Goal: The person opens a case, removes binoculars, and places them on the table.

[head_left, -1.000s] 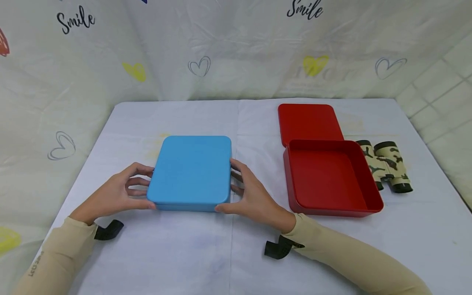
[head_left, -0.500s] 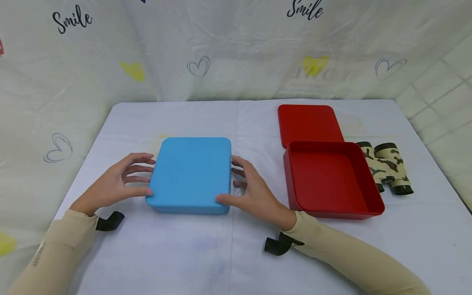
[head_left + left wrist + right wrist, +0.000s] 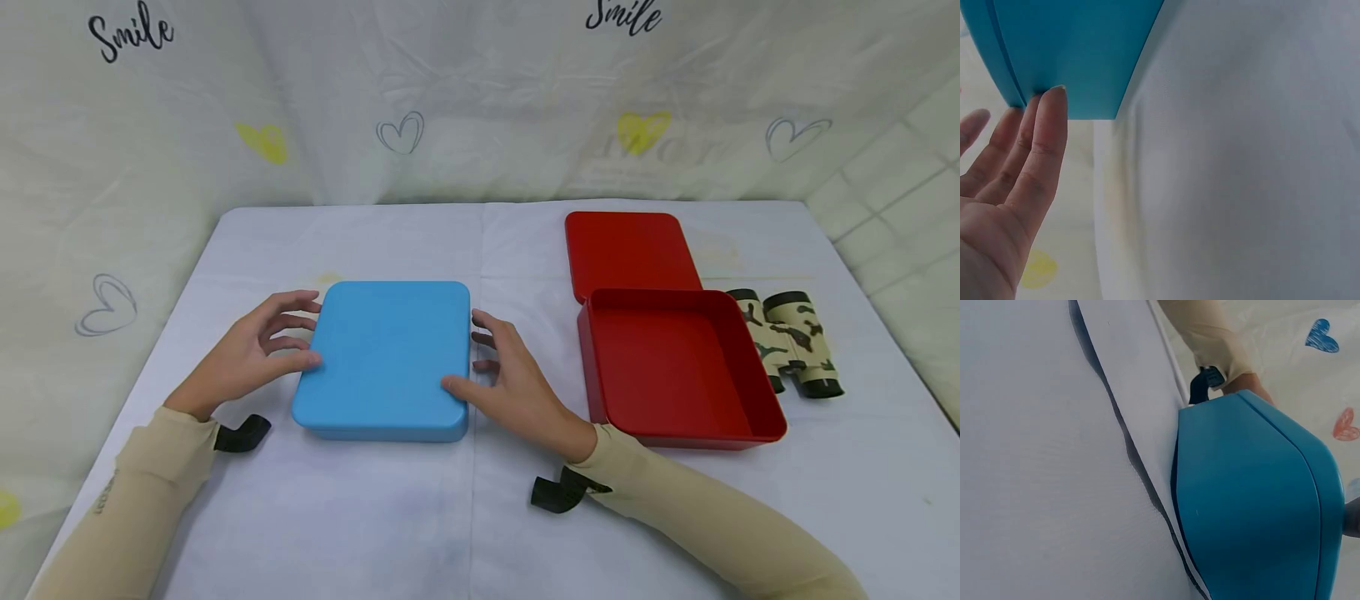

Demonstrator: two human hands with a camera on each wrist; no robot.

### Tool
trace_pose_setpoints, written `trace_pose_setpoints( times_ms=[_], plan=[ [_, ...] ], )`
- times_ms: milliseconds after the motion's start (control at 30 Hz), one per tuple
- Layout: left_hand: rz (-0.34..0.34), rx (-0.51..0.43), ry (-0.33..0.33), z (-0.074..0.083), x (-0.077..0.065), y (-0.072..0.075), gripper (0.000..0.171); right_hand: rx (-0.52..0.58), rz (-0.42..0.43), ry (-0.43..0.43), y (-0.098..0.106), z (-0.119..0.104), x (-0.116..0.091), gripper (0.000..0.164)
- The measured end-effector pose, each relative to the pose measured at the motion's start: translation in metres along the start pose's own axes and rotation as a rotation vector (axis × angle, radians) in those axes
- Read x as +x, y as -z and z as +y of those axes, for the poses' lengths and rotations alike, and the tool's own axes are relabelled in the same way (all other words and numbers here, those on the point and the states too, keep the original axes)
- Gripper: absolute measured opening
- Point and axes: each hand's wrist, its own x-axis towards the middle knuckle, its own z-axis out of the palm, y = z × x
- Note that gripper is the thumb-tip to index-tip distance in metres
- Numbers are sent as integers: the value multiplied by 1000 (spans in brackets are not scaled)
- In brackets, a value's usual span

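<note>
A closed light blue box (image 3: 382,358) with a rounded lid lies flat on the white-covered table. My left hand (image 3: 251,354) is at the box's left side, its thumb on the lid's edge and its fingers stretched along the wall. In the left wrist view, straight fingertips meet the blue wall near the lid seam (image 3: 1002,47). On the other side, my right hand (image 3: 517,387) has its thumb over the lid's right edge, the fingers loosely bent beside the wall. The right wrist view shows the box's side wall (image 3: 1241,500) and a thin seam below its lid.
To the right, a red box (image 3: 678,367) stands open with nothing in it, its lid (image 3: 630,254) laid back behind it. Camouflage-patterned binoculars (image 3: 798,342) lie against its right side. A patterned white sheet (image 3: 480,83) hangs behind the table.
Both hands have slid farther back along the blue box's sides, the left one more. Their thumbs have moved from the front corners up onto the lid's edges. The box stays closed.
</note>
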Motion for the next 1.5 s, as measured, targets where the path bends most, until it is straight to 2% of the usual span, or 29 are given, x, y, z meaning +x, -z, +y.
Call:
trace_pose_setpoints(
  times_ms=[300,733,933,1233,1500],
  plan=[
    [18,-28,-4,-5,2,-4,73,-2,8,19,-3,2,5,89],
    [1,-21,43,-7,2,-2,68,-3,40,21,1,2,5,81],
    [-25,-28,109,-5,1,-1,71,19,33,30,2,1,6,82],
    [-38,6,164,0,2,3,70,39,114,79,3,-3,2,70],
    [-35,122,336,12,1,8,74,64,147,76,6,-3,1,58]
  ],
)
